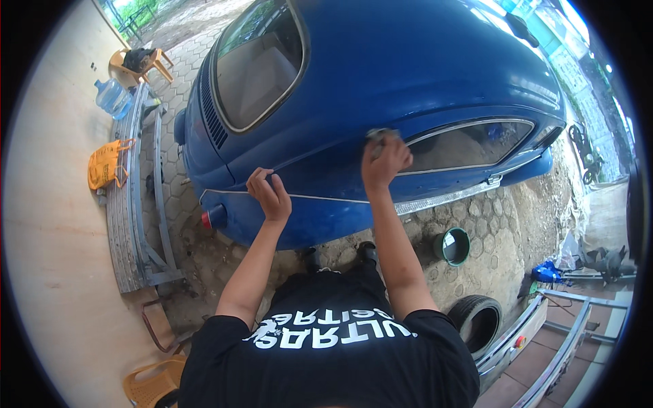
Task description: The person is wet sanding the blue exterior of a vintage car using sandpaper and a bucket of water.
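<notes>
The rounded blue car (422, 61) fills the upper middle of the head view. My right hand (386, 163) is closed on a crumpled greyish cloth (382, 134), pressed to the bodywork just beside the front of the side window (469, 146). The cloth is small and blurred, so its exact kind is hard to make out. Lower and to the left, my left hand (271, 196) is at the rear fender, its fingers loosely bent and the thumb apart. Nothing shows in it. Whether it touches the paint I cannot tell.
A dark green bucket (452, 246) and a tyre (475, 322) stand on the paving to my right. At the left are a long metal bench (129, 217), an orange bag (104, 165), a water jug (113, 99) and a chair (139, 62). Metal frames (564, 340) lie lower right.
</notes>
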{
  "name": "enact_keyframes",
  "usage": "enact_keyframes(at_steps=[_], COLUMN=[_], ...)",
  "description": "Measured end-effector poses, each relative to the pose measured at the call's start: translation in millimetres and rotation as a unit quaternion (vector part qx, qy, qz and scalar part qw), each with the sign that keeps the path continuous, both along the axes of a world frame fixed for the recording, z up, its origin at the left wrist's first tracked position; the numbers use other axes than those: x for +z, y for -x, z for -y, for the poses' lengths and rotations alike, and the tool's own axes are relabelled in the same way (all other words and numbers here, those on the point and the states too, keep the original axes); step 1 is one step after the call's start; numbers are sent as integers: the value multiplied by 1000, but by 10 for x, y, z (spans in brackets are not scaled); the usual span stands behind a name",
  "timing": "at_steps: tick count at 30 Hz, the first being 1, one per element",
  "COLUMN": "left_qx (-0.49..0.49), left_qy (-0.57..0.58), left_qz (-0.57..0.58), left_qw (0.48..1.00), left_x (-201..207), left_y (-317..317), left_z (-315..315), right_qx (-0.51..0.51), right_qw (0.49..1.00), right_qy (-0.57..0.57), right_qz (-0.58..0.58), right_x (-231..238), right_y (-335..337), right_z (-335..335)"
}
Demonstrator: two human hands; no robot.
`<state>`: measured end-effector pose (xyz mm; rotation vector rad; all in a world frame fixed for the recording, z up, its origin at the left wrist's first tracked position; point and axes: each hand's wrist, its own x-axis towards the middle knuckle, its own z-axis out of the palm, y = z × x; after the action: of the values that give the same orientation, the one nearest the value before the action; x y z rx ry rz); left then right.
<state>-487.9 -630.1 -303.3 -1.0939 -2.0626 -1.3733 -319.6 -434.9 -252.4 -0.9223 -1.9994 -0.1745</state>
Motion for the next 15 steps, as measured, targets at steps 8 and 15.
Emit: enact_keyframes(at_steps=[8, 15], left_qx=[-19, 2], left_qy=[-6, 20], left_qz=[40, 48], left_qw=[999, 999], left_x=[-65, -240], left_y=[-249, -248], left_z=[4, 278], right_qx=[178, 101], right_qw=[909, 967], right_qy=[-217, -154], right_qz=[309, 175], right_x=[-1044, -418], right_y=[-110, -164], right_z=[330, 58])
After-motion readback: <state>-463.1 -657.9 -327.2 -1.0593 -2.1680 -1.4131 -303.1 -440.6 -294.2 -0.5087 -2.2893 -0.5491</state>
